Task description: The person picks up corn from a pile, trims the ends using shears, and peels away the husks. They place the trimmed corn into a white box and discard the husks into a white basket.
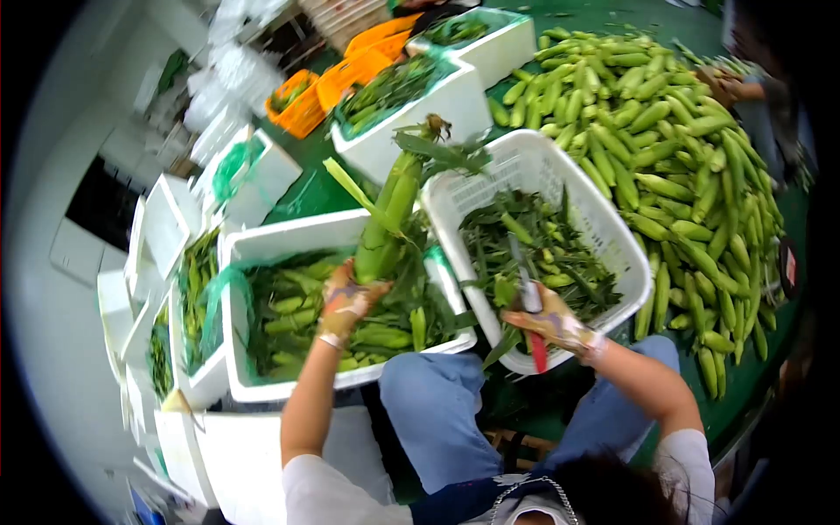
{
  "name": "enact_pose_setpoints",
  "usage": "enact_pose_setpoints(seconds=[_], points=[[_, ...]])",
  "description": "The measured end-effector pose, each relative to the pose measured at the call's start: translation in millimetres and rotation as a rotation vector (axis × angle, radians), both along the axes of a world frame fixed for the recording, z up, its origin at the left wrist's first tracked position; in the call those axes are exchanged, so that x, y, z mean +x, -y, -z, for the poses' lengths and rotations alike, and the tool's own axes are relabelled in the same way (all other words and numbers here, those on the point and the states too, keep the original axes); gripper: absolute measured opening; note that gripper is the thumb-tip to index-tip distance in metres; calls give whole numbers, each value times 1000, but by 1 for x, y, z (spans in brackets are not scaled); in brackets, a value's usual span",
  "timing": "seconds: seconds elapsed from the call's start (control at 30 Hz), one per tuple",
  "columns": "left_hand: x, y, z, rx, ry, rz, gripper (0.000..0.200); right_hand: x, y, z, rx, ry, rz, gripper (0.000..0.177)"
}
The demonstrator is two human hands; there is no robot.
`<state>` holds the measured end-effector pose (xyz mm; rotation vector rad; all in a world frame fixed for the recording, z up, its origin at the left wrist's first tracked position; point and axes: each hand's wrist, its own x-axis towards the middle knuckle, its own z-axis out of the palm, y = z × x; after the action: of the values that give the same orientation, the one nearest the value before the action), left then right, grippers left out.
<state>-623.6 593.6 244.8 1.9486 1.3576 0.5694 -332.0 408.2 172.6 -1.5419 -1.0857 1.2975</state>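
My left hand (347,302), in a stained glove, is wrapped round the base of a green ear of corn (388,219) that stands tilted upright, with leaves and a brown tip at its top. This ear is above a white foam box (306,232) lined with green netting and holding more corn. My right hand (549,319), also gloved, grips a knife (529,296) with a pale blade and a red part pointing down. Under the knife is a white plastic basket (626,241) full of cut leaves and husk pieces.
A large heap of corn (665,175) lies on the green floor at the right. More foam boxes (420,109) and orange baskets (300,114) stand at the back, with further boxes at the left. Another person's hand (722,87) shows at the upper right.
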Motion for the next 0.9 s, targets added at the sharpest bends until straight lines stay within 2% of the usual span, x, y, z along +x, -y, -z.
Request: enact_pose_setpoints(seconds=[0.03,0.07,0.1,0.13,0.17,0.2,0.27,0.3,0.37,0.4,0.43,0.47,0.5,0.53,0.57,0.6,0.63,0.67,0.73,0.77,0.8,0.83,0.87,0.9], points=[[20,-8,37,-157,392,120,50,-4,-12,12,94,-40,33,58],[59,22,34,-450,810,129,49,-7,-25,24,189,-80,58,50],[97,49,25,-358,764,172,50,-8,-30,18,252,-245,101,51],[122,69,36,-495,842,144,47,-6,-36,13,314,-412,141,52],[144,78,67,-441,701,114,49,1,-41,16,370,-403,207,55],[165,102,74,-351,748,224,53,-1,-38,3,487,-674,379,49],[186,125,91,-372,667,333,60,37,-31,10,330,-552,406,41],[188,116,104,-320,503,487,62,49,-25,11,315,-609,431,42],[185,86,97,-531,355,588,71,74,-26,34,359,-484,370,54],[202,76,63,-673,512,469,65,87,-26,39,375,-433,309,60],[208,44,80,-630,534,352,58,100,-26,42,296,-342,234,71],[219,37,66,-506,598,337,54,104,-20,25,206,-423,168,78],[230,16,93,-631,763,273,48,107,-26,44,290,-316,126,78],[246,11,84,-724,836,121,44,107,-32,64,374,-218,83,77],[253,3,84,-803,910,115,42,102,-33,58,365,-228,80,77],[259,-4,88,-884,987,113,41,96,-33,41,310,-218,149,74],[263,-15,94,-859,1004,-67,40,94,-36,31,251,-200,219,71],[261,-24,101,-832,1015,-252,40,94,-42,34,293,78,379,52],[241,-30,85,-627,1061,-237,37,116,-50,45,36,-270,641,42],[225,-53,98,-605,1170,-284,36,132,-49,47,-13,-152,642,42],[206,-68,98,-602,1167,-306,34,147,-44,47,-61,-34,639,41],[196,-74,94,-611,1201,-414,34,159,-44,55,14,506,588,43],[186,-79,89,-617,1237,-519,34,162,-43,66,-172,686,498,43],[166,-101,116,-620,1271,-456,35,149,-40,60,-148,866,509,46]])
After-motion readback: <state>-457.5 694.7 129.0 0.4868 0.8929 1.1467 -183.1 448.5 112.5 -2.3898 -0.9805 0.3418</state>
